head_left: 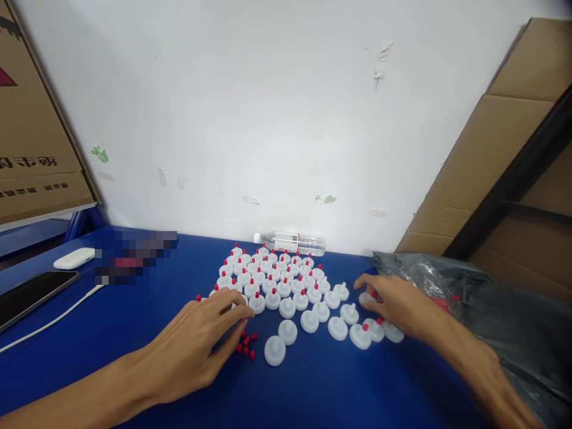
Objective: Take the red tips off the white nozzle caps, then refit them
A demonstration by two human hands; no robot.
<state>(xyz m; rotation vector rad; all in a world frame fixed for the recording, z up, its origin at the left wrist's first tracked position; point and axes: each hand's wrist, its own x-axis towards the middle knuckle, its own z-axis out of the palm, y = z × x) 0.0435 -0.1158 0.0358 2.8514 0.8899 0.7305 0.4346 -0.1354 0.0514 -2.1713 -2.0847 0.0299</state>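
Observation:
My left hand point(208, 339) is bent over several small loose red caps point(245, 350) at the near left of the white pieces. Its thumb and forefinger come close together, and anything between them is hidden. Farther right, my right hand point(393, 304) has its fingers curled round a round white spouted lid point(365, 300), with red showing at its spout. Many white spouted lids stand on the blue table point(187, 393). Those at the back mostly wear red caps on their spouts. Several nearer lids, such as one white lid point(274, 350), have bare spouts.
A clear water bottle point(290, 243) lies along the wall behind the lids. A phone point(38, 296), a white case point(75, 258) and a white cable point(58, 322) are at left. Dark plastic bags point(500, 316) lie at right, beside cardboard point(473, 149). A cardboard box point(36, 119) stands back left.

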